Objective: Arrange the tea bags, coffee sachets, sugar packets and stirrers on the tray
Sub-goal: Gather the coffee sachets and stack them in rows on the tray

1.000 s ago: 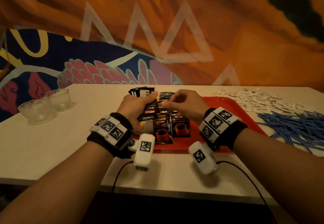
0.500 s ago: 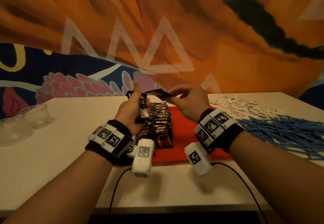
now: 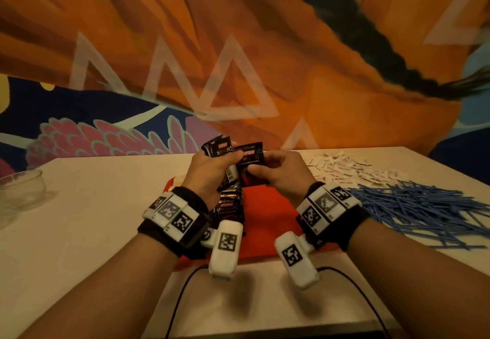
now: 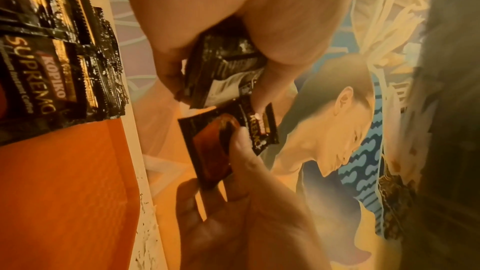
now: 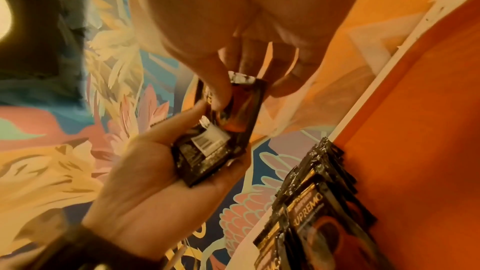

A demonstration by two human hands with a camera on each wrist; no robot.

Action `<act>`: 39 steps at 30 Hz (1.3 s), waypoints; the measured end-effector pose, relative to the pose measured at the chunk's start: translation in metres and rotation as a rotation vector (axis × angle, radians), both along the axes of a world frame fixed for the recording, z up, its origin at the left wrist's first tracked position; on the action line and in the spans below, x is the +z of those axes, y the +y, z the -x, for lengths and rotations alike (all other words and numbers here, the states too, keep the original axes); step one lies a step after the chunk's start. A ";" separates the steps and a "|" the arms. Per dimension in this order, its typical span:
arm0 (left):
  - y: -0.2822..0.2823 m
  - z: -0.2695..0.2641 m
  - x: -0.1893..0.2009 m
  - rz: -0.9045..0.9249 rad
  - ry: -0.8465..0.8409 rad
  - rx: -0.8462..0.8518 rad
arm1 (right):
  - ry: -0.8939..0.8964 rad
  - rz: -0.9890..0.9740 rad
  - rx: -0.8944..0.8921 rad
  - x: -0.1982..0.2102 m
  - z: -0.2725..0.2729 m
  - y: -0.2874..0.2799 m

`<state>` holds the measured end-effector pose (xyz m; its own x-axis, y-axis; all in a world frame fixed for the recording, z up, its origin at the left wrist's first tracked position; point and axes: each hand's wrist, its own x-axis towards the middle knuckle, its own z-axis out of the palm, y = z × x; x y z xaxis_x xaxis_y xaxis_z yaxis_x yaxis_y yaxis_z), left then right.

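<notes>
My left hand (image 3: 212, 165) grips a small stack of black coffee sachets (image 3: 218, 149) above the red tray (image 3: 267, 222). My right hand (image 3: 275, 169) pinches a single coffee sachet (image 3: 250, 159) by its lower edge, right beside that stack. In the left wrist view the single sachet (image 4: 226, 145) sits between thumb and fingers, with the held stack (image 4: 223, 69) just above it. The right wrist view has the stack (image 5: 205, 151) lying in the left palm. A row of overlapping sachets (image 3: 229, 206) lies on the tray's left side, partly hidden by my left wrist.
White sugar packets (image 3: 347, 167) are heaped at the back right of the table. A pile of blue stirrers (image 3: 421, 208) spreads over the right side. A glass bowl (image 3: 20, 193) stands at the far left. Wrist-camera cables trail over the table's front edge.
Both hands have risen off the tray. The right hand drew one sachet away from the stack and now holds it upright beside the left hand's stack.
</notes>
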<state>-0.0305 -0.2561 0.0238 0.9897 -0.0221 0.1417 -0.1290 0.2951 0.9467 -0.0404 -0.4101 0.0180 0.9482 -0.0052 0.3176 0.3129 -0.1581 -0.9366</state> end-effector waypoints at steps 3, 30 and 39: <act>-0.005 0.000 0.003 -0.052 -0.047 -0.032 | -0.032 0.108 -0.048 0.000 -0.003 -0.006; 0.075 0.004 0.000 -1.059 0.104 0.110 | 0.398 0.631 0.075 -0.012 -0.001 0.014; 0.079 0.014 -0.016 -1.661 0.087 -0.030 | 0.507 0.631 0.086 -0.028 0.003 0.031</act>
